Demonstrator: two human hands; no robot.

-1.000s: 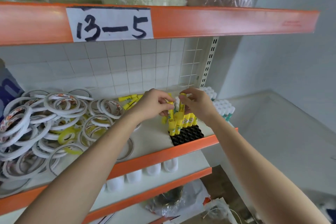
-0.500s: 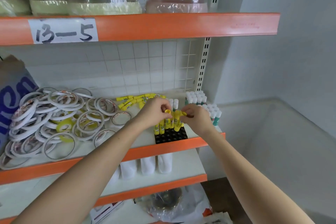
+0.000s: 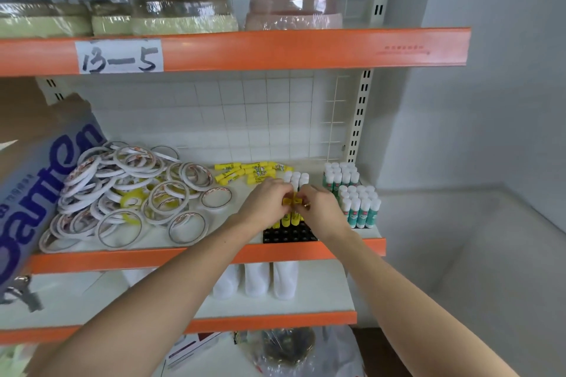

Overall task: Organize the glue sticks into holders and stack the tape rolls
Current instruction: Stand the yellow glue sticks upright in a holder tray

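Both hands meet at frame centre over the black holder [image 3: 289, 234], which sits at the front edge of the middle shelf [image 3: 214, 254]. Left hand [image 3: 266, 201] comes in from 7 o'clock, fingers curled and pinched on the yellow caps of the upright glue sticks [image 3: 288, 217] standing in the holder. Right hand [image 3: 321, 208] comes in from 5 o'clock, fingertips closed on the same cluster of caps; which stick each hand actually grips, cannot tell. The front rows of holder cells are open.

Loose yellow glue sticks [image 3: 251, 171] lie flat in a pile at 12 o'clock of the hands, near the tiled back wall. A few white-capped sticks [image 3: 295, 179] stand just behind the hands. Green-and-white glue sticks [image 3: 356, 205] stand packed upright at 3 o'clock of the right hand, just beside it.

Tape rolls [image 3: 128, 190] lie in a loose unstacked heap at 9 o'clock of the hands, on the same shelf, with a yellow roll [image 3: 131, 200] among them. Cardboard box with blue lettering [image 3: 36, 187] leans at far left. Label "13-5" [image 3: 119, 56] is on the upper shelf edge.
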